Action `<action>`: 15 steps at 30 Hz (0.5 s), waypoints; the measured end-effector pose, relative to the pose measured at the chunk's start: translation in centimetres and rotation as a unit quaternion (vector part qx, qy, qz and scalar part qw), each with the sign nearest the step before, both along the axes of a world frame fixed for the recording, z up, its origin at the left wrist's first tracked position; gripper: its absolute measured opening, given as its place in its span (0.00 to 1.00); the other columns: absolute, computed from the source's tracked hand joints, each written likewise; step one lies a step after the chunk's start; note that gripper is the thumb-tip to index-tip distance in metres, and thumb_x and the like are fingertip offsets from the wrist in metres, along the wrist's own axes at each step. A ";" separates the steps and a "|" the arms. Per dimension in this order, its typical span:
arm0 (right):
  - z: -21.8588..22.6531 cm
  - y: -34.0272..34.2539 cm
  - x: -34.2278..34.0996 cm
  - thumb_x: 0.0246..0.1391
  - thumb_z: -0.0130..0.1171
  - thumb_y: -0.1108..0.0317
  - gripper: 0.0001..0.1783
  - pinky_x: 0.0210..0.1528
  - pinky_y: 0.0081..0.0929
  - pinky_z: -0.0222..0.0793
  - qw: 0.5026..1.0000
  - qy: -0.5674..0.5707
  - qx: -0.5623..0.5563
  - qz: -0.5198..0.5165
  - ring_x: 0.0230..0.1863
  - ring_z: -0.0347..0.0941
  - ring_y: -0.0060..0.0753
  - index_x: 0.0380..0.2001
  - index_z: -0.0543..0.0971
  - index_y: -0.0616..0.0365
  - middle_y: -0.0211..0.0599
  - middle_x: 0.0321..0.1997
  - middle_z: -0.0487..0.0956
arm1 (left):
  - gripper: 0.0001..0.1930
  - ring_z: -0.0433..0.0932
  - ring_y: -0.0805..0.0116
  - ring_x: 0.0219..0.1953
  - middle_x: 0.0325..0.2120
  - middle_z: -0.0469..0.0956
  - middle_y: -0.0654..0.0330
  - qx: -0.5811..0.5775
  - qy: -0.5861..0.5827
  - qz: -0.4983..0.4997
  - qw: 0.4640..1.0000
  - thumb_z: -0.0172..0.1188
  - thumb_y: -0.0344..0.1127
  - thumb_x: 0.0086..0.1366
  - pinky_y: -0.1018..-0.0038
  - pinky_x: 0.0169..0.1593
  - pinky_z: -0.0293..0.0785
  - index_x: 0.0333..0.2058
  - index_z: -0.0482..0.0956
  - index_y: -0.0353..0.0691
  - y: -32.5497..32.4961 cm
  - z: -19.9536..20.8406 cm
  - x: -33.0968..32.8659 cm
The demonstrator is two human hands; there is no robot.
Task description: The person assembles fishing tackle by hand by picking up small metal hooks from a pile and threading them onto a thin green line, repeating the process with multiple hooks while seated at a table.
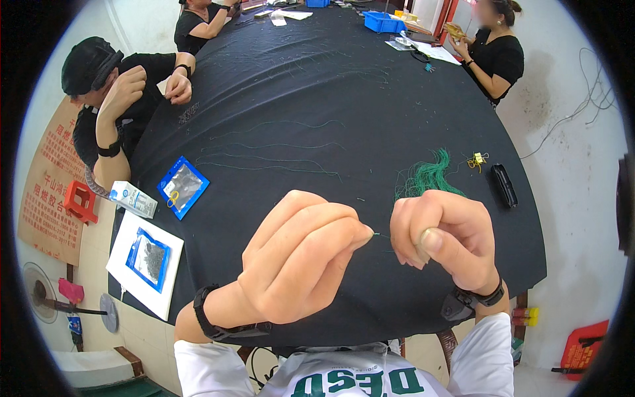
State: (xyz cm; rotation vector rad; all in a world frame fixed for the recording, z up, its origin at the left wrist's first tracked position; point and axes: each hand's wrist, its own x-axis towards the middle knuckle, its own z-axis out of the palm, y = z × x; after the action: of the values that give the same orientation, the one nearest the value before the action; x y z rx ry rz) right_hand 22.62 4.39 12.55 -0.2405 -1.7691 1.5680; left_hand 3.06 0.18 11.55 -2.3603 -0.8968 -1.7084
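Above the near part of the black-covered table, my left hand [301, 259] is closed in a pinch. A short bit of green thread [376, 233] pokes out at its fingertips. My right hand [448, 239] is closed just across a small gap, thumb against curled fingers; what it holds, if anything, is too fine to make out. Behind my right hand lies a tangled bundle of green threads [431, 177]. Several single green threads [271, 159] stretch loosely across the cloth beyond my left hand.
Left lie a blue-edged packet [190, 184] with yellow scissors [172, 199], a small box [133, 199], and a packet of dark bits [149, 259] on a white board [169, 291]. Right are a yellow clip [477, 160] and a black case [504, 186]. Other people stand or sit around the table.
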 end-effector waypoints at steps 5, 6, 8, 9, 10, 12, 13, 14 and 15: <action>0.1 -0.1 -0.1 0.62 0.46 0.70 0.12 0.31 0.20 0.58 0.997 0.007 -0.060 0.040 0.27 0.61 0.20 0.24 0.68 0.62 0.32 0.25 0.68 | 0.13 0.74 0.60 0.22 0.23 0.75 0.50 0.053 0.027 0.037 0.998 0.65 0.15 0.38 0.74 0.22 0.70 0.27 0.76 0.26 0.0 -0.2 0.1; 0.1 0.0 0.0 0.62 0.46 0.70 0.12 0.31 0.20 0.58 0.997 0.007 -0.059 0.040 0.27 0.61 0.20 0.24 0.68 0.62 0.32 0.25 0.68 | 0.13 0.74 0.60 0.22 0.23 0.75 0.50 0.053 0.026 0.037 0.998 0.65 0.15 0.38 0.74 0.22 0.70 0.27 0.76 0.26 0.0 -0.3 0.1; 0.0 0.1 0.0 0.62 0.45 0.69 0.12 0.31 0.20 0.58 0.995 0.004 -0.077 0.061 0.27 0.61 0.20 0.24 0.67 0.62 0.32 0.25 0.68 | 0.12 0.74 0.60 0.22 0.23 0.75 0.51 0.059 0.020 0.035 0.997 0.64 0.15 0.39 0.74 0.23 0.71 0.27 0.76 0.27 0.0 -0.4 0.1; 0.0 0.2 0.0 0.62 0.45 0.69 0.12 0.31 0.20 0.58 0.995 0.004 -0.077 0.060 0.27 0.61 0.20 0.24 0.67 0.62 0.32 0.25 0.68 | 0.12 0.74 0.60 0.22 0.23 0.75 0.51 0.060 0.019 0.034 0.997 0.64 0.15 0.39 0.74 0.23 0.71 0.27 0.76 0.27 0.0 -0.3 0.1; 0.0 0.3 0.1 0.62 0.46 0.70 0.12 0.31 0.20 0.58 0.996 -0.001 -0.069 0.051 0.27 0.61 0.19 0.24 0.68 0.62 0.32 0.25 0.68 | 0.11 0.74 0.61 0.25 0.24 0.76 0.53 0.011 0.012 0.014 1.000 0.63 0.16 0.43 0.74 0.27 0.70 0.28 0.75 0.30 -0.1 -0.2 -0.1; 0.1 0.3 0.2 0.62 0.46 0.70 0.12 0.30 0.20 0.58 0.997 -0.005 -0.060 0.042 0.27 0.61 0.19 0.24 0.68 0.62 0.31 0.25 0.68 | 0.10 0.74 0.62 0.27 0.26 0.77 0.54 -0.038 0.005 -0.005 0.999 0.62 0.16 0.47 0.74 0.30 0.70 0.29 0.75 0.33 -0.1 -0.1 -0.3; 0.1 0.3 0.2 0.60 0.47 0.72 0.10 0.30 0.21 0.59 0.999 -0.013 -0.033 0.019 0.26 0.62 0.21 0.24 0.69 0.62 0.32 0.24 0.69 | 0.10 0.74 0.62 0.27 0.26 0.77 0.54 -0.061 -0.012 -0.032 0.998 0.62 0.16 0.47 0.74 0.30 0.70 0.29 0.75 0.33 -0.1 0.0 -0.3; 0.2 0.3 0.2 0.58 0.48 0.73 0.09 0.29 0.22 0.60 1.000 -0.021 -0.007 -0.004 0.26 0.63 0.23 0.24 0.69 0.63 0.33 0.24 0.69 | 0.09 0.74 0.63 0.27 0.26 0.77 0.54 -0.084 -0.029 -0.059 0.994 0.61 0.16 0.47 0.75 0.30 0.70 0.29 0.75 0.32 -0.1 0.0 -0.3; 0.3 0.4 0.3 0.58 0.48 0.73 0.09 0.29 0.22 0.60 1.000 -0.021 -0.007 -0.005 0.26 0.63 0.23 0.24 0.69 0.63 0.33 0.24 0.69 | 0.09 0.74 0.63 0.27 0.26 0.77 0.54 -0.084 -0.029 -0.059 0.994 0.61 0.16 0.47 0.75 0.30 0.70 0.29 0.75 0.32 0.0 0.0 -0.3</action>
State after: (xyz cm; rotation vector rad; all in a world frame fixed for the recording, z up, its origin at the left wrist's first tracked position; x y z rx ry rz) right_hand 22.93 4.81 12.87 -0.2899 -1.7879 1.5790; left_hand 2.72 0.18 11.54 -2.5290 -0.9632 -1.8209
